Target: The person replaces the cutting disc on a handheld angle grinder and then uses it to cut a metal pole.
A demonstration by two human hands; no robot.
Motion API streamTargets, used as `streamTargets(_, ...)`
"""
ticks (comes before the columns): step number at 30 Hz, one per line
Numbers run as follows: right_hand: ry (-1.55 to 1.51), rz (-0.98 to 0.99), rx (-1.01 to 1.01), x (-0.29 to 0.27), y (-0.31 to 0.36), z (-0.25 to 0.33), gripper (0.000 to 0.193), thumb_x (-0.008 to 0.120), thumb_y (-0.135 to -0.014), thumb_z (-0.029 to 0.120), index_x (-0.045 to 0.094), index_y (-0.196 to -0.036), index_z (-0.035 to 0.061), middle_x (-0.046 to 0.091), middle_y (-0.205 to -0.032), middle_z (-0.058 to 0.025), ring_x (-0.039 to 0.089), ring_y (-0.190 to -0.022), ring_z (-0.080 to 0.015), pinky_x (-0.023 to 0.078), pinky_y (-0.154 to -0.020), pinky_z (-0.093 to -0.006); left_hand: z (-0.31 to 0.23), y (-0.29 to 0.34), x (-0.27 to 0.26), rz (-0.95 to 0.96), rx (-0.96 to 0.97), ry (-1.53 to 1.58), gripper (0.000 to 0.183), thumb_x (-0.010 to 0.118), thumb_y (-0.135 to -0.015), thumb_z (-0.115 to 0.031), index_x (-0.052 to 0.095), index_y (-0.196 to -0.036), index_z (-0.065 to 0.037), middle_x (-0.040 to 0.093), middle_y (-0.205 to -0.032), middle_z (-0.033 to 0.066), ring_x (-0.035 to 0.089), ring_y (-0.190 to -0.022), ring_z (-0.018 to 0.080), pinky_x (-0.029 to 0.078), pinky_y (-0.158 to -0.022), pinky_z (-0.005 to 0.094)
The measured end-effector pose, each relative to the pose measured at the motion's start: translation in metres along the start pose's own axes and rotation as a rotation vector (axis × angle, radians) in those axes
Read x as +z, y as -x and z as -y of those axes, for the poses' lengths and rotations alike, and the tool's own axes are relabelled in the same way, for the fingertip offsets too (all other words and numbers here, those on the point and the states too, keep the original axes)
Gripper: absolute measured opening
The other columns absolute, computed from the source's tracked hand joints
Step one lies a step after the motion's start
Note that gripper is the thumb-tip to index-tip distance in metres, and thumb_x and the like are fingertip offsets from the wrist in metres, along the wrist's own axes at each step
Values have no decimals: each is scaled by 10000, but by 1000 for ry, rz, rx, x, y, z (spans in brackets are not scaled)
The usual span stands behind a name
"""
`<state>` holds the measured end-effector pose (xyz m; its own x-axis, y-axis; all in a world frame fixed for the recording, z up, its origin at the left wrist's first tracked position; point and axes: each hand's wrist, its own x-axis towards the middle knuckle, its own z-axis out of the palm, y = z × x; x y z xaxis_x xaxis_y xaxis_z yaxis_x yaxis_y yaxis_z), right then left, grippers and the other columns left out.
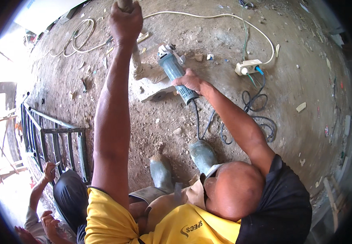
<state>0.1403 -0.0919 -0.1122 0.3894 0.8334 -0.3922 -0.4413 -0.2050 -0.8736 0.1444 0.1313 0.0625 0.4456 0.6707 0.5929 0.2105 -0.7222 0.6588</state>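
Note:
My left hand [126, 23] is raised at the top of the view, closed round a thick, dirt-coated upright post [135, 61]. The post's top shows above my fist, and its lower part stands by a pale, rough block [156, 86]. My right hand [190, 80] grips the body of a blue-grey angle grinder [173, 70] from the right side. The grinder's metal head points up and away to the left, above the block. Its dark cord [196, 118] runs from the rear end toward my boots. The disc cannot be made out clearly.
A white power strip [249, 67] with plugs lies on the dirt at right, on a cream cable [208, 16]. Dark cord loops [261, 107] lie near my boots [202, 155]. At left, a dark metal frame [55, 131] stands near another person's hand [49, 171].

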Motion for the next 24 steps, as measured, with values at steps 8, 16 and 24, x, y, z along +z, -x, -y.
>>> streamTargets(8, -46, -5, 63, -11, -6, -13, 384, 728, -756, 113, 588, -1039, -106, 650, -739, -131, 654, -543, -201, 562, -478, -338, -13, 3, 3, 12, -55, 18, 338, 679, -862, -257, 597, -973, 51, 650, -727, 262, 676, -699, 424, 501, -595, 491)
streamTargets(16, -38, 12, 79, -8, -4, -8, 343, 723, -764, 121, 599, -1007, -87, 652, -751, -139, 670, -560, -210, 570, -486, -341, -13, 2, 2, 43, -94, 74, 325, 657, -868, -261, 598, -983, 38, 645, -725, 272, 671, -720, 447, 501, -608, 514)
streamTargets(24, -34, 6, 87, -4, -12, -4, 367, 740, -760, 137, 587, -1015, -78, 643, -759, -135, 670, -557, -211, 578, -493, -340, -14, 4, -1, 30, -81, 50, 350, 641, -874, -285, 606, -1017, 33, 655, -748, 278, 671, -741, 456, 520, -622, 517)
